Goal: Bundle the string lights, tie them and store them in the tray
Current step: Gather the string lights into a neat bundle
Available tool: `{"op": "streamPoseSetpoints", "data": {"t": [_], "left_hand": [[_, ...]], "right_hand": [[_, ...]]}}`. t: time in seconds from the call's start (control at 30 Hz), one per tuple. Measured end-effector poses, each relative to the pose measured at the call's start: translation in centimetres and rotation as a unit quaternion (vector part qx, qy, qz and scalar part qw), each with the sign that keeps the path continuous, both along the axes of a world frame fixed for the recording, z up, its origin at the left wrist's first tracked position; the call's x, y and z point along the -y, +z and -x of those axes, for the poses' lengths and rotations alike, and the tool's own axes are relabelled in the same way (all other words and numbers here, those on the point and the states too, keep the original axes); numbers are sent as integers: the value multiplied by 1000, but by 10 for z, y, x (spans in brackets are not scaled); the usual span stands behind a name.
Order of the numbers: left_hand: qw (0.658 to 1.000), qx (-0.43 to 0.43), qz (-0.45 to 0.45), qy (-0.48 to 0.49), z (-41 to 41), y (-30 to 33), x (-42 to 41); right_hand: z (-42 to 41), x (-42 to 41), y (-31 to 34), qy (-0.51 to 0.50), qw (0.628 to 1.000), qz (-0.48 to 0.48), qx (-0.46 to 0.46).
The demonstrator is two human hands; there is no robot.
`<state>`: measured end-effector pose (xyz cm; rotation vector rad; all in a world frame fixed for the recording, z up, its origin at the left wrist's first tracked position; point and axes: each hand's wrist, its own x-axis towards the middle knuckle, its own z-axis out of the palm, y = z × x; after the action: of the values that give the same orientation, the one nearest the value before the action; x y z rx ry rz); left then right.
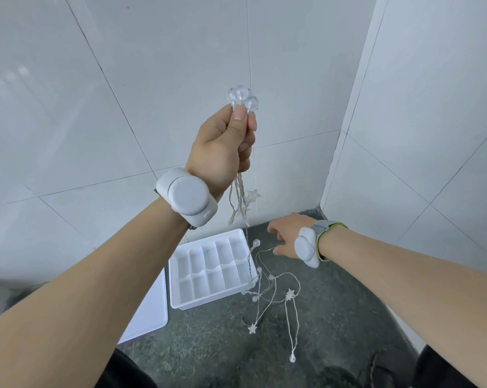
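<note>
My left hand (225,144) is raised in front of the tiled wall, shut on a gathered bunch of the string lights; clear globe bulbs (242,98) stick out above my fingers and loops of wire with star shapes (243,204) hang below my palm. The rest of the string lights (276,292) trails down and lies spread on the dark floor, with small globes and stars along it. My right hand (288,233) is low over the floor, fingers pinching a strand of the wire. The white compartment tray (248,287) sits on the floor, left of the loose wire, nothing in its cells.
A flat white lid or board (150,312) lies left of the tray. White tiled walls close in at the back and right, meeting in a corner. A dark cable or object (376,365) lies on the floor at the lower right.
</note>
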<state>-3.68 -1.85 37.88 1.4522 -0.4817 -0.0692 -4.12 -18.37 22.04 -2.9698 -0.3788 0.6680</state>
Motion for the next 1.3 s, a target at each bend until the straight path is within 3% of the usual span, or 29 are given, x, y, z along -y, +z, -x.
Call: {"op": "streamPoseSetpoints", "data": {"t": [0.27,0.47,0.87,1.07,1.3], "left_hand": [[1000,-11,20,-20,6,3,13],[1000,-1,12,-11,3,4,9],[980,29,-115,160,-34,-32,-36],[981,12,-121,153,-39,-44,-36],[987,11,-111,114,-34,-55,-24]], "right_hand": [[9,-21,-1,65,998,-1,-2],[3,-22,6,51,998,-21,-27],[-1,10,40,-35,992,-105,66],[3,21,83,-62,966,-233,99],[5,27,113,-91,902,-331,260]]}}
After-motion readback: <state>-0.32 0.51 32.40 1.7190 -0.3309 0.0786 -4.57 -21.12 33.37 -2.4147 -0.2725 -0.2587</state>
